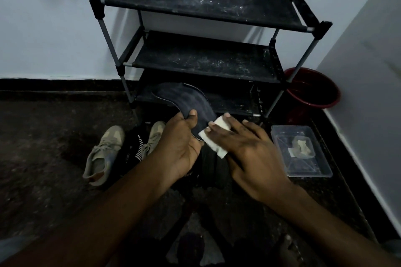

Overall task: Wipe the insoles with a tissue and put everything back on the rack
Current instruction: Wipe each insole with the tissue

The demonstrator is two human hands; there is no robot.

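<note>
Insole [184, 102]: dark, thin, w/ a paler edge line. It's bent in a curve, toe end up toward 11 o'clock, heel end down in the hands. Held in the air mid-frame, in front of the rack's bottom shelf.
Tissue [213, 136]: white, folded into a small rectangle, lying flat on the insole's near end at its 4 o'clock.
Left hand [180, 143]: comes in from 7 o'clock and grips the insole's left edge, thumb on top, fingers curled under.
Right hand [249, 149]: comes in from 5 o'clock, palm down. Fingers are straight and spread, tips pressing the tissue onto the insole, no curl round it.
Rack [201, 2]: black, three fabric shelves on grey poles, at 12 o'clock against the wall. Top two shelves are dusted w/ pale specks.
Shoes: tan pair on the floor at 8 o'clock of the hands, one [104, 154] further left, the other [155, 134] partly behind the left wrist.
Box [301, 151]: clear plastic, on the floor at 3 o'clock, sth pale crumpled inside.
Bucket [314, 89]: red, at 2 o'clock, just beside the rack's right legs.
</note>
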